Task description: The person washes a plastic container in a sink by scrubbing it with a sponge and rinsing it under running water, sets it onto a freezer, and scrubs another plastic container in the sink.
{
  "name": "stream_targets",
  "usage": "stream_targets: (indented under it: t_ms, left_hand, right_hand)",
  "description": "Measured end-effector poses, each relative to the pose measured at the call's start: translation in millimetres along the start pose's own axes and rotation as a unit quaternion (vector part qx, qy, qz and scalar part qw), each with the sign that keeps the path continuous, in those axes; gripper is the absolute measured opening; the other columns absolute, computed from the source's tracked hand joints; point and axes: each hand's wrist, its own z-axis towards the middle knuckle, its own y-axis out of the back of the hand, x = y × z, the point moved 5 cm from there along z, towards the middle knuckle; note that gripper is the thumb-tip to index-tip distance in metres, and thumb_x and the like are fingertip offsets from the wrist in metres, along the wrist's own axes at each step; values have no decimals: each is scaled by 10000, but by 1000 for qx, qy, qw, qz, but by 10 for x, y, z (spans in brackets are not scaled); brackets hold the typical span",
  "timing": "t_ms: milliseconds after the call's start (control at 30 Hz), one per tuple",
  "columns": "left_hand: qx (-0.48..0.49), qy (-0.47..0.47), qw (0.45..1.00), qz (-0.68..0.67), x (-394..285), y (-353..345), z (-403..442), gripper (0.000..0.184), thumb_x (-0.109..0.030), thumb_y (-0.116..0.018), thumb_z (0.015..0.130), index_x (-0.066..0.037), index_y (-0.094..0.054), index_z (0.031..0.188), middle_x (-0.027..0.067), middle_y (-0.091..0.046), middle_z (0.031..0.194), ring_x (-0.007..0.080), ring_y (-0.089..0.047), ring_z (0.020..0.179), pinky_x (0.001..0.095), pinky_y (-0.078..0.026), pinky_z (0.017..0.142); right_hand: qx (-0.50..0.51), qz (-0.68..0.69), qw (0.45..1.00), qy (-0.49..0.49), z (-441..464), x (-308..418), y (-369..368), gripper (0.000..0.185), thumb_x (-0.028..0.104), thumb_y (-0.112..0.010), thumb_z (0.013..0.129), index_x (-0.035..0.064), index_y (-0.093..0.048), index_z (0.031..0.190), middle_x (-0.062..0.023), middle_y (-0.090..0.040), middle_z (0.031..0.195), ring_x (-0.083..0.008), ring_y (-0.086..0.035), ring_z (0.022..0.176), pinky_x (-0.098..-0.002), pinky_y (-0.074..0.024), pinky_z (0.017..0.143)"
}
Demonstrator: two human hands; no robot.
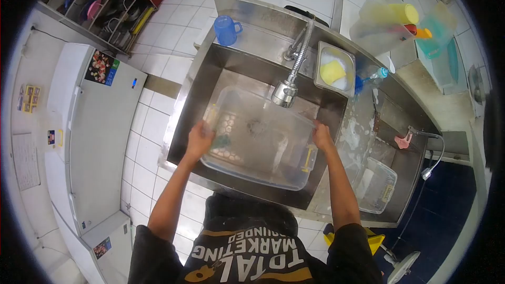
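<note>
Head view — round-cornered, translucent plastic tub [258, 144] over a stainless-steel sink [198, 92].
Left hand [201, 139] and right hand [322, 135] grip opposite ends, fingers curled around the rim — ribbed chrome sprayer faucet [285, 93] near its far side.

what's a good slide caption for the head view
Left hand and right hand hold a clear tub at the sink.

I can't see every fingertip of the left hand [201, 139] or right hand [322, 137]; the rim of the clear tub [258, 150] hides some. The lower edge of the frame cuts off the black shirt [252, 252]. Far left, writing on a paper sheet [25, 161] is too small to read. Upper centre, the sink's back wall [247, 13] half covers some black object [309, 13].
</note>
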Motion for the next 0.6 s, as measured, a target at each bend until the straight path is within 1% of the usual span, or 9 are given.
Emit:
stream_targets:
  t_ms: [33, 67, 133, 200, 267, 333, 433, 533, 600]
  left_hand:
    - [-22, -50, 996, 71, 43, -117, 16, 251, -134, -662, 759, 8, -531, 920, 192, -617, 758, 373, -624, 748, 427, -484, 689]
    - [3, -10, 998, 66, -23, -191, 17, 286, -177, -652, 775, 15, -521, 941, 270, -612, 827, 470, -591, 835, 497, -461, 714]
    - [13, -2, 998, 69, -6, -357, 29, 279, -172, -649, 772, 10, -518, 937, 268, -611, 818, 466, -594, 826, 502, -460, 708]
    - [22, 9, 997, 73, 42, -453, 55, 272, -168, -646, 769, 5, -516, 933, 267, -610, 810, 463, -598, 817, 507, -459, 702]
    - [15, 5, 995, 96, 56, -453, 90, 260, -155, -638, 763, 8, -503, 914, 268, -608, 798, 471, -591, 808, 514, -460, 702]
    - [24, 19, 994, 105, 141, -442, 162, 254, -151, -636, 760, 7, -499, 903, 269, -607, 794, 473, -588, 809, 518, -459, 705]
    - [27, 28, 993, 110, 189, -429, 254, 251, -150, -632, 756, 8, -497, 897, 273, -608, 798, 477, -586, 812, 525, -455, 712]
    - [17, 38, 991, 126, 364, -401, 391, 265, -163, -628, 754, 12, -503, 908, 278, -615, 819, 479, -590, 821, 530, -454, 724]
    - [13, 56, 988, 142, 548, -380, 473, 276, -175, -626, 754, 16, -508, 914, 279, -619, 832, 480, -593, 828, 531, -455, 732]
  right_hand:
    - [-28, -3, 1000, 7, -16, -76, 0, 320, 39, -554, 803, 13, -624, 1114, -289, -639, 952, -440, -619, 933, -487, -505, 813]
    - [-21, -8, 1000, 7, -15, -133, 10, 320, 39, -554, 803, 13, -624, 1114, -289, -639, 952, -440, -619, 933, -487, -505, 813]
    - [-12, -83, 995, 51, 56, -124, 99, 246, 46, -559, 808, 10, -654, 1032, -260, -656, 951, -421, -638, 912, -468, -514, 799]
    - [-219, -25, 975, 36, 85, 413, 854, 161, 85, -597, 818, 15, -670, 944, -216, -671, 852, -391, -658, 824, -454, -522, 761]
    - [-326, -14, 945, 9, 296, 666, 1467, 201, 149, -651, 820, 7, -650, 964, -186, -659, 841, -361, -648, 798, -437, -517, 762]
    - [-357, -3, 932, 62, 538, 892, 1910, 348, 216, -650, 836, 15, -606, 1117, -214, -601, 1043, -396, -574, 1001, -460, -455, 885]
    - [-321, -121, 938, 40, 1123, 773, 2007, 483, 296, -696, 800, 21, -572, 1177, -227, -561, 1171, -411, -543, 1078, -467, -438, 912]
    - [-187, -299, 935, 19, 1460, 772, 1802, 617, 404, -711, 764, 25, -542, 1222, -241, -504, 1287, -435, -503, 1152, -499, -407, 969]
    - [-108, -351, 927, -77, 1566, 859, 1805, 713, 478, -706, 735, 26, -516, 1254, -242, -533, 1272, -448, -495, 1175, -544, -372, 1012]
